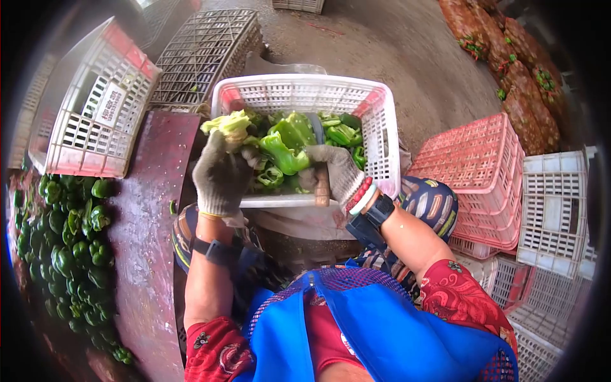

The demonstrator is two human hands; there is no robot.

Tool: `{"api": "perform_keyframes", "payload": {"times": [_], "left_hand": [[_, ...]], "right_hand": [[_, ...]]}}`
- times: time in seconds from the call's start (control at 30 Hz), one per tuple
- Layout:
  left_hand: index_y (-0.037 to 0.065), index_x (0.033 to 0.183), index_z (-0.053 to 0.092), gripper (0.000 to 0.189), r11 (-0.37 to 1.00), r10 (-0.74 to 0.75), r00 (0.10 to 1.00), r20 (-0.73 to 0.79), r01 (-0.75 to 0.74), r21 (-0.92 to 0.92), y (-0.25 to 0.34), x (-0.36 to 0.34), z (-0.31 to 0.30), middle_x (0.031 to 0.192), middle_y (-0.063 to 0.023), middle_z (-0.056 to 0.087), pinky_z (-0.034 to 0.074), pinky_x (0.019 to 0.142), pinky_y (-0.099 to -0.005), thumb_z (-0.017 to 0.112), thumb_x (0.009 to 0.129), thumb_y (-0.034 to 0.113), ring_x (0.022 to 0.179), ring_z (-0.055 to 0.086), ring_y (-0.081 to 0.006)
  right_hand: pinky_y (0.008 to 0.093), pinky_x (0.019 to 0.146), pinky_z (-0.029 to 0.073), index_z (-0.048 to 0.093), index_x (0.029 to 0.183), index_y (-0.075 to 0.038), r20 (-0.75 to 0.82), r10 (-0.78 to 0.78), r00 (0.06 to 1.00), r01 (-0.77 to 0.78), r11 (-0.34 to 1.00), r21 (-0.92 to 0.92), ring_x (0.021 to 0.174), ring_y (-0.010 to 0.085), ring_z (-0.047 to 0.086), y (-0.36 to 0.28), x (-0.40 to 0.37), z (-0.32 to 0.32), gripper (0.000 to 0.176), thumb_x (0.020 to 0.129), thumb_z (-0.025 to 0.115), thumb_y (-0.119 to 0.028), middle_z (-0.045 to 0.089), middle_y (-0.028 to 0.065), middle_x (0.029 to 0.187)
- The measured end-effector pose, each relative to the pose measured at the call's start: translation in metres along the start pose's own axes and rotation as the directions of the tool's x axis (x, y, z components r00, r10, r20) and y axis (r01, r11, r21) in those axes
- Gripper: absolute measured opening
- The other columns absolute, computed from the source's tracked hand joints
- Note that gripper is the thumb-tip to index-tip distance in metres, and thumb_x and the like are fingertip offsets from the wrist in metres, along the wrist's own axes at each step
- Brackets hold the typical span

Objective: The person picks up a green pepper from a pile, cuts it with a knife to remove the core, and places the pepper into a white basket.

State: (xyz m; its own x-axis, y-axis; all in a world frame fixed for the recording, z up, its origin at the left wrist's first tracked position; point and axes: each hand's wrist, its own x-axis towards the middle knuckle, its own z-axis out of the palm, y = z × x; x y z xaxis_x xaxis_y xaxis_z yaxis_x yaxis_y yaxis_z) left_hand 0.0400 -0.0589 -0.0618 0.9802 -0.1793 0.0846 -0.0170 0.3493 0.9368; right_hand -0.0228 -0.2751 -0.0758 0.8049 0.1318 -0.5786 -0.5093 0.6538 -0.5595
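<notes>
My left hand (pixel 223 175), in a grey knit glove, is closed round a pale green pepper core (pixel 230 126) above the left side of a white plastic crate (pixel 305 81). My right hand (pixel 337 169), also gloved, grips a knife; its wooden handle (pixel 323 184) points toward me and its grey blade (pixel 316 127) points away. A cut green pepper piece (pixel 284 155) lies against the right fingers; whether they pinch it is hard to see. More cut green peppers (pixel 344 134) lie in the crate, partly hidden by my hands.
At left, whole green peppers (pixel 70 261) lie in a heap beside a dark red board (pixel 146 235). A white crate (pixel 102 102) and a wire-like crate (pixel 203 54) stand beyond. Pink crates (pixel 468 159) and white crates (pixel 552 213) are stacked at right. Net sacks (pixel 522 83) lie far right.
</notes>
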Motion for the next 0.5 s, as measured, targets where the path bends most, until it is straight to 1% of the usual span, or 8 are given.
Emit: {"api": "perform_keyframes", "payload": {"times": [0.07, 0.13, 0.17, 0.23, 0.3, 0.33, 0.4, 0.5], "left_hand": [[0.004, 0.131, 0.057, 0.036, 0.989, -0.111, 0.983, -0.150, 0.094, -0.116, -0.006, 0.008, -0.001, 0.115, -0.0076, 0.066, 0.057, 0.082, -0.0294, 0.069, 0.097, 0.006, 0.093, 0.067, -0.0164], [0.004, 0.133, 0.054, 0.039, 0.995, 0.040, 0.930, -0.367, -0.002, 0.104, -0.011, 0.015, 0.001, 0.119, -0.0075, 0.067, 0.058, 0.086, -0.0283, 0.070, 0.098, 0.006, 0.098, 0.068, -0.0154], [0.006, 0.137, 0.049, 0.046, 0.986, 0.108, 0.914, -0.390, -0.047, 0.163, -0.009, 0.018, -0.004, 0.120, -0.0094, 0.066, 0.059, 0.083, -0.0301, 0.072, 0.097, 0.007, 0.099, 0.068, -0.0166], [0.005, 0.137, 0.049, 0.046, 0.991, 0.107, 0.933, -0.344, -0.071, 0.113, -0.006, 0.019, -0.005, 0.122, -0.0095, 0.065, 0.059, 0.083, -0.0306, 0.071, 0.097, 0.006, 0.099, 0.068, -0.0170], [0.006, 0.140, 0.048, 0.048, 0.993, 0.082, 0.963, -0.257, -0.058, 0.101, -0.007, 0.015, -0.006, 0.126, -0.0104, 0.063, 0.060, 0.085, -0.0319, 0.070, 0.097, 0.005, 0.102, 0.067, -0.0176], [0.006, 0.141, 0.047, 0.048, 0.998, 0.036, 0.973, -0.228, -0.022, 0.067, -0.010, 0.013, -0.006, 0.127, -0.0110, 0.063, 0.060, 0.087, -0.0328, 0.068, 0.098, 0.005, 0.103, 0.067, -0.0183], [0.006, 0.141, 0.047, 0.045, 0.992, -0.120, 0.975, -0.186, 0.127, 0.028, 0.009, 0.006, 0.009, 0.126, -0.0107, 0.063, 0.060, 0.088, -0.0334, 0.066, 0.100, 0.007, 0.101, 0.068, -0.0186], [0.004, 0.134, 0.053, 0.034, 0.942, -0.302, 0.953, -0.026, 0.293, -0.164, 0.007, 0.009, 0.003, 0.113, -0.0066, 0.065, 0.055, 0.076, -0.0300, 0.061, 0.102, 0.011, 0.085, 0.063, -0.0134]], "right_hand": [[0.0268, 0.028, 0.041, 0.069, 0.109, 0.003, 0.004, 0.103, 0.995, -0.102, 0.990, -0.097, 0.038, 0.0148, 0.050, -0.002, -0.008, -0.003, 0.042, 0.092, 0.062, -0.035, 0.061, 0.0072, 0.064], [0.0272, 0.029, 0.042, 0.069, 0.106, 0.003, -0.011, 0.120, 0.993, -0.120, 0.986, -0.118, 0.037, 0.0156, 0.050, -0.001, -0.017, 0.004, 0.040, 0.094, 0.061, -0.034, 0.063, 0.0094, 0.067], [0.0270, 0.029, 0.042, 0.069, 0.105, 0.003, -0.036, 0.122, 0.992, -0.125, 0.986, -0.114, 0.038, 0.0155, 0.050, 0.000, -0.020, 0.006, 0.039, 0.094, 0.061, -0.033, 0.064, 0.0097, 0.068], [0.0274, 0.035, 0.046, 0.068, 0.104, 0.003, -0.021, 0.087, 0.996, -0.089, 0.989, -0.122, 0.046, 0.0148, 0.054, 0.000, -0.014, -0.008, 0.035, 0.095, 0.061, -0.030, 0.066, 0.0098, 0.074], [0.0276, 0.049, 0.047, 0.066, 0.108, 0.003, 0.050, 0.000, 0.999, -0.003, 0.999, 0.051, 0.060, 0.0140, 0.058, 0.002, 0.000, -0.020, 0.032, 0.099, 0.059, -0.026, 0.067, 0.0095, 0.081], [0.0275, 0.053, 0.046, 0.065, 0.111, 0.004, 0.093, -0.021, 0.995, 0.009, 0.992, 0.128, 0.063, 0.0136, 0.058, -0.002, 0.002, -0.024, 0.032, 0.100, 0.058, -0.026, 0.067, 0.0099, 0.083], [0.0263, 0.052, 0.043, 0.060, 0.118, 0.007, 0.256, 0.062, 0.965, -0.168, 0.893, 0.417, 0.063, 0.0123, 0.055, -0.006, 0.004, -0.029, 0.038, 0.103, 0.055, -0.027, 0.067, 0.0125, 0.089], [0.0262, 0.053, 0.045, 0.055, 0.124, 0.008, 0.241, 0.042, 0.970, -0.148, 0.885, 0.441, 0.062, 0.0102, 0.052, -0.021, -0.016, -0.005, 0.046, 0.104, 0.050, -0.032, 0.066, 0.0174, 0.102]]}}
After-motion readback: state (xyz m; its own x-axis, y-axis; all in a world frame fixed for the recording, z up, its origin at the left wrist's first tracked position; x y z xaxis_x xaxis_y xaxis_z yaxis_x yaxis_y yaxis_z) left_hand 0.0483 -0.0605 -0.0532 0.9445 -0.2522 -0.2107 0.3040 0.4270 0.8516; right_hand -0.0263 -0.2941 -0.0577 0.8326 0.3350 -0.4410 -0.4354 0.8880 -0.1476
